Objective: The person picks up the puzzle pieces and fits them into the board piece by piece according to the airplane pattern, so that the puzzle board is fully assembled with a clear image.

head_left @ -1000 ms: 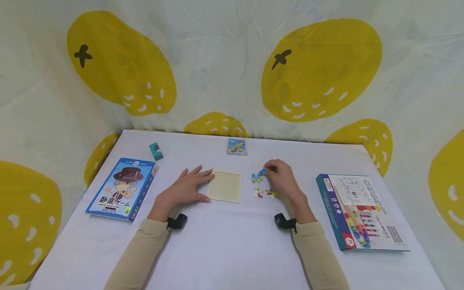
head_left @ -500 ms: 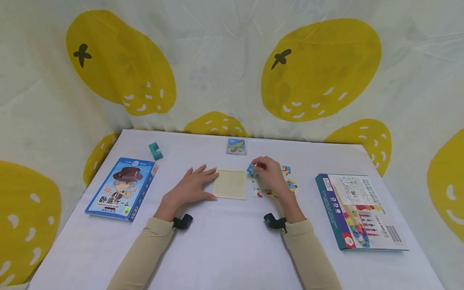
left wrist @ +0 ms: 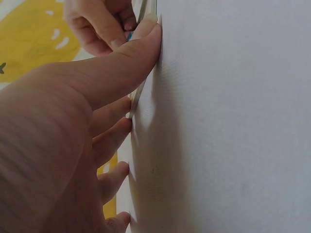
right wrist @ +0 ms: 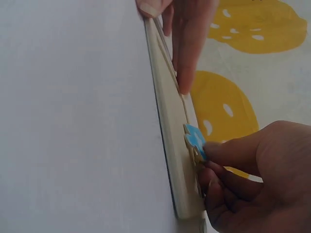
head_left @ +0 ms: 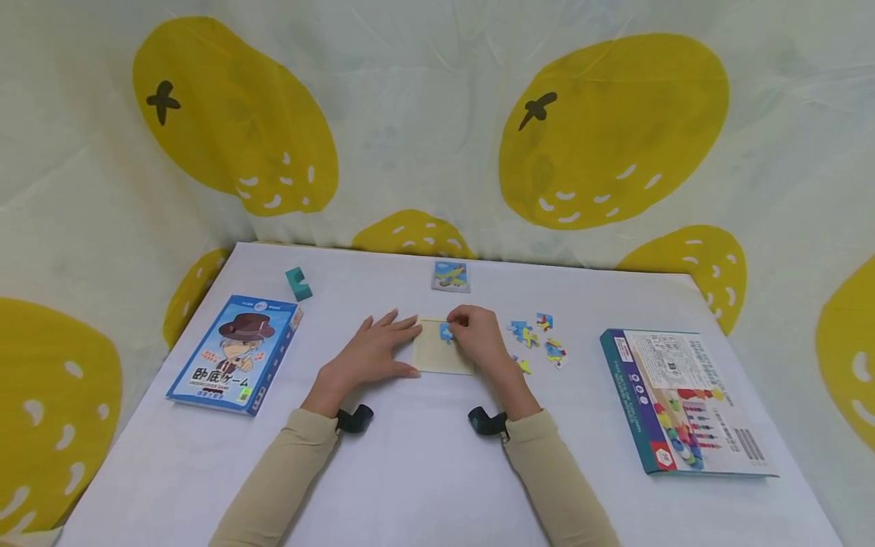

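A shallow square cream puzzle tray (head_left: 431, 358) lies on the white table between the hands. My left hand (head_left: 372, 352) rests flat beside it, fingers spread, with the thumb and fingertips at the tray's left edge. My right hand (head_left: 484, 340) pinches a blue jigsaw piece (head_left: 446, 332) between thumb and fingers, over the upper right part of the tray. In the right wrist view, the same jigsaw piece (right wrist: 196, 140) is tilted close over the tray's surface. To the right of that hand lie several loose jigsaw pieces (head_left: 525, 335) in blue, yellow and red.
Behind the tray is a small picture card (head_left: 451, 276) with a yellow plane. A teal block (head_left: 298, 283) and a blue game box (head_left: 235, 353) stand at the left. A larger white and teal box (head_left: 690, 403) lies at the right.
My right hand has brought the blue jigsaw piece leftward from the loose pieces to above the tray. The tray and my left hand have shifted slightly right.
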`<state>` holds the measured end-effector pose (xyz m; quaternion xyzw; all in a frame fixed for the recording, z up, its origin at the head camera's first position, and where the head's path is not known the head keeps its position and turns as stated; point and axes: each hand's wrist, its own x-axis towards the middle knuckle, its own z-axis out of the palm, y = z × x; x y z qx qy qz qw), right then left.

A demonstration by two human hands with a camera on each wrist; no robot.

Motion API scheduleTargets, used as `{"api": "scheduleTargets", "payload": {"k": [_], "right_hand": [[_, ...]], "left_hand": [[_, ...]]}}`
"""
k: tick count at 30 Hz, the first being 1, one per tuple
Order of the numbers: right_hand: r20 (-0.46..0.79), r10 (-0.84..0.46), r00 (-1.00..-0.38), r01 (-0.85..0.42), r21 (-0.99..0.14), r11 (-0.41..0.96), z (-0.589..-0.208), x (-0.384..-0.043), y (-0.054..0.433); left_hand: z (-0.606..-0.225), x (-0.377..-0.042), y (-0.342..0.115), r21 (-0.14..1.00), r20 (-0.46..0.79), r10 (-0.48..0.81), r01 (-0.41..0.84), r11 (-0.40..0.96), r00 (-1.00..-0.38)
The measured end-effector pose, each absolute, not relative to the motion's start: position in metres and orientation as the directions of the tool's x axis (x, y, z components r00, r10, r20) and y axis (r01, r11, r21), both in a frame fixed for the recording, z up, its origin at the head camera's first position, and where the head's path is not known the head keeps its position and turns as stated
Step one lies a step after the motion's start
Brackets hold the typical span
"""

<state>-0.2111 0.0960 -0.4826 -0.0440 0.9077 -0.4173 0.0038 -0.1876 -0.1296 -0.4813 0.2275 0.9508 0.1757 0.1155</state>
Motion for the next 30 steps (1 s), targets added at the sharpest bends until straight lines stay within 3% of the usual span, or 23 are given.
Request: {"api": "scheduleTargets", "payload": {"k": [19,30], "right_hand": [[0.145,0.034,-0.989,-0.054,-0.564,0.824,-0.492,-0.209,0.058],[0.156,0.042,-0.987,-0.051,-0.550,0.834,-0.492,-0.208,0.055]], "left_hand": [[-0.481,-0.181,-0.127,0.352,-0.108,0.470,0.408,0.842,-0.876],[-0.481,-0.180,-0.127,0.333,-0.091,0.483,0.430,0.839,-0.871]]}}
